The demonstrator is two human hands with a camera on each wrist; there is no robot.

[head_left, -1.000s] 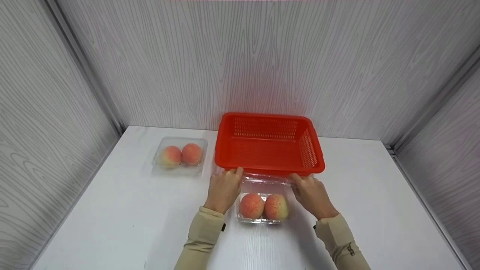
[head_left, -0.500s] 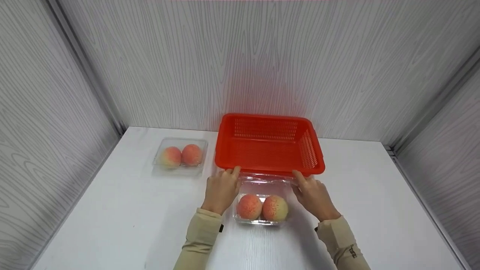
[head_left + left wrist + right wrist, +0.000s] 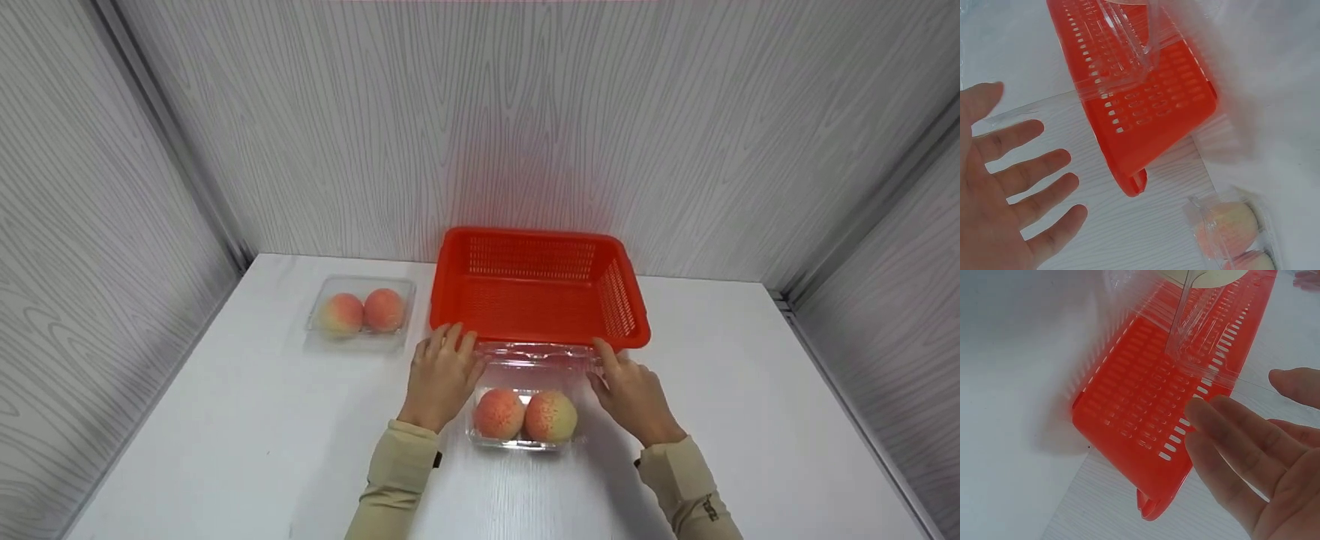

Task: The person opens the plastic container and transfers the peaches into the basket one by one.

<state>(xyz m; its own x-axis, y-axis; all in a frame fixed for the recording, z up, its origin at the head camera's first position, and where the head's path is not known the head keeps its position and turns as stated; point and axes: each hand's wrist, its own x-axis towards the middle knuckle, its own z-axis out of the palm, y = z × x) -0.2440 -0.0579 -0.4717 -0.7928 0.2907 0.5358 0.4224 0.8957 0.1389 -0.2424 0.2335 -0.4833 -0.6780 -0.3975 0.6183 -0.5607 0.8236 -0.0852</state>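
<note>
Since the earlier frame both hands have been spread off the raised clamshell lid (image 3: 536, 358), left hand (image 3: 442, 379) and right hand (image 3: 632, 394) flanking the peach box's (image 3: 525, 420) ends equally near, directly between them.

A second closed clear box (image 3: 360, 313) of two peaches sits on the white table (image 3: 225, 450).

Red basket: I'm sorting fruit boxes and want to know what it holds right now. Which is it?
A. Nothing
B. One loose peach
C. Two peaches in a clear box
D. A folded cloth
A: the head view shows only the bare slotted floor of the red basket; one clear box of two peaches sits in front of it between the hands, and the other box lies to its left on the table.
</note>
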